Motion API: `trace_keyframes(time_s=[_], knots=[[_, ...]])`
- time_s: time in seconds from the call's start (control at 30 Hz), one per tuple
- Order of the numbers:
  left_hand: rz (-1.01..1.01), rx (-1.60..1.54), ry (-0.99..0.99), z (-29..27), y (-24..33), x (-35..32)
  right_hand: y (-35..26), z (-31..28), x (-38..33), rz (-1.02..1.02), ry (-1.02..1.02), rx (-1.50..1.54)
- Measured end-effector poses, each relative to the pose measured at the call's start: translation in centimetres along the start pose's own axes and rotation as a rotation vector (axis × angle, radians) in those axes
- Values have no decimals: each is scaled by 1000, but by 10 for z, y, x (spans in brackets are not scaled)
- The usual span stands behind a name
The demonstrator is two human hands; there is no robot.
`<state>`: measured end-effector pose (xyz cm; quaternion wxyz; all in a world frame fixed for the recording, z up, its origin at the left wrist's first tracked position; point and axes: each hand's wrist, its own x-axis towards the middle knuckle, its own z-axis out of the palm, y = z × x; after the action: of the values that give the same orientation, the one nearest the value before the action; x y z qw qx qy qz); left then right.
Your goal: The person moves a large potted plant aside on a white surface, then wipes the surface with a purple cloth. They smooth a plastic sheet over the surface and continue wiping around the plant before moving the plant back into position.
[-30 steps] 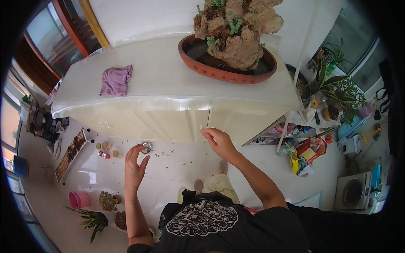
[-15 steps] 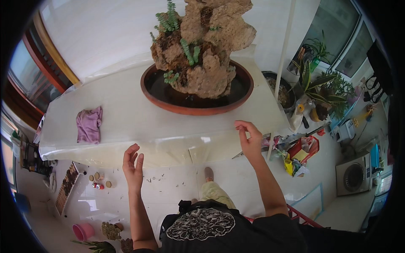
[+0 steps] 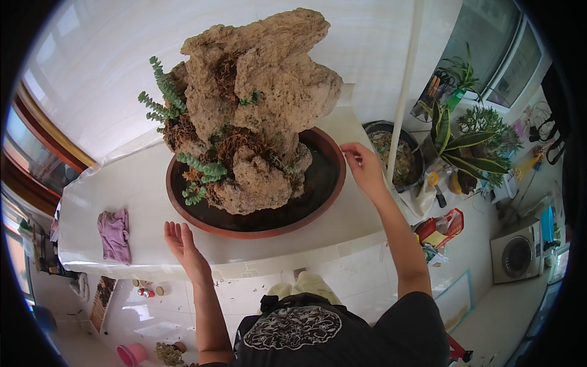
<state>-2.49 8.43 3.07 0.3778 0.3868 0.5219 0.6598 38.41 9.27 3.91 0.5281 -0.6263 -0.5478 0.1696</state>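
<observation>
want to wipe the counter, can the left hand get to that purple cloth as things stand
Probably yes. The left hand is open and holds nothing, and the purple cloth lies further to its left on the white counter, with only bare counter between them. The big brown dish sits on the other side.

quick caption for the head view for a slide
Both open hands, left hand and right hand, flank a brown tray holding planted rockery.

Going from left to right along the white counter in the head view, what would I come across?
Purple cloth → left hand → brown dish holding the big rock → right hand → white pole → black pot → green plants.
</observation>
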Motion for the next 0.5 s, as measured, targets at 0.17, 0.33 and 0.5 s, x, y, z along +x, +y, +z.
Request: trace_keyframes(time_s=[0.17,0.33,0.5], knots=[[-2,-134,-42,24,-14,-6,7,-1,66,-287,25,-305],[-10,-111,-165,29,-5,-9,-10,6,114,-357,-33,-501],[4,-117,-30,45,-1,-25,10,16,182,-620,-9,-537]])
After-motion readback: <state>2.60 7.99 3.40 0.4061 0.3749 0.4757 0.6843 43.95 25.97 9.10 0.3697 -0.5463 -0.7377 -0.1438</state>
